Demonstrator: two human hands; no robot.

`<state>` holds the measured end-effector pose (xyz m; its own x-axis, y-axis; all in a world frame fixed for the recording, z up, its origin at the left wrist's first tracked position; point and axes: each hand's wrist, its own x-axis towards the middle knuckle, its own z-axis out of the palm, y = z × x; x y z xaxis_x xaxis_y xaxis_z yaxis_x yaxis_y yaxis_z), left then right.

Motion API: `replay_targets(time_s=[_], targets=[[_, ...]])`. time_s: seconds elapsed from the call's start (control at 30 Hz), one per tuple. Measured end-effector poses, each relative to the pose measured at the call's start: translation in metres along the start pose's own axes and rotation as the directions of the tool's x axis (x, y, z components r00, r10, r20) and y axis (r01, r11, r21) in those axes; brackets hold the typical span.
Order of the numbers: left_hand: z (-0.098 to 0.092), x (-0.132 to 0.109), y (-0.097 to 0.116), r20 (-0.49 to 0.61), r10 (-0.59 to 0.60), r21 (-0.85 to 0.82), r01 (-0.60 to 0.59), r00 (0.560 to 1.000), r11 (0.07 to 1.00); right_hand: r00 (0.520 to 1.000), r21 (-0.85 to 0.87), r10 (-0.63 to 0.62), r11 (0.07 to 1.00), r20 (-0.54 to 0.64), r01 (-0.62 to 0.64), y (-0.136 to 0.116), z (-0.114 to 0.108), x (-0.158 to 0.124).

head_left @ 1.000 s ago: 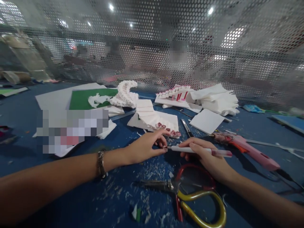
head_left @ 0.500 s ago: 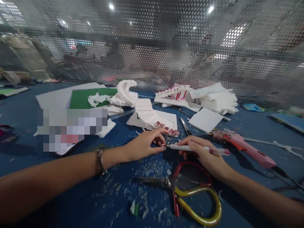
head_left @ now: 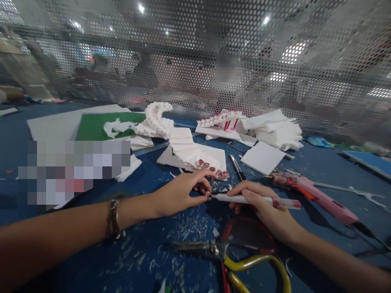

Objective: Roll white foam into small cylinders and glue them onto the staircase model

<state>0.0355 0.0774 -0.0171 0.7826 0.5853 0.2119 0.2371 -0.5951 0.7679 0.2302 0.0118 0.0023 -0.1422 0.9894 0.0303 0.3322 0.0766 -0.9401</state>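
Note:
My left hand (head_left: 180, 193) pinches a small dark red and white piece (head_left: 208, 195) between thumb and finger. In my right hand (head_left: 259, 201) is a white pen with a pinkish-red end (head_left: 238, 198), held like a pencil, its tip at the small piece. Just beyond my left fingers lies a white stepped model (head_left: 186, 148) on a white board, with several small dark red and white rolled pieces (head_left: 213, 169) along its lower edge. Scissors with red and yellow handles (head_left: 247, 262) lie nearest me.
A pink glue gun (head_left: 330, 202) lies at the right. A cutter (head_left: 237, 167) and a white square sheet (head_left: 263, 158) are behind my right hand. White foam models, a green sheet (head_left: 91, 127) and a perforated metal screen (head_left: 189, 53) stand farther back.
The view has shifted slightly, so the scissors sit lower in the picture. Both hands keep their holds, with the pen tip still at the small piece.

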Motion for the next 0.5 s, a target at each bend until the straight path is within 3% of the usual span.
replay_targets(time_s=[0.5], targets=[[0.0008, 0.0008, -0.0005, -0.015, 0.021, 0.024, -0.020, 1.000, 1.000, 0.997, -0.168, -0.051, 0.984, 0.053, 0.060, -0.0042, 0.0001, -0.0010]])
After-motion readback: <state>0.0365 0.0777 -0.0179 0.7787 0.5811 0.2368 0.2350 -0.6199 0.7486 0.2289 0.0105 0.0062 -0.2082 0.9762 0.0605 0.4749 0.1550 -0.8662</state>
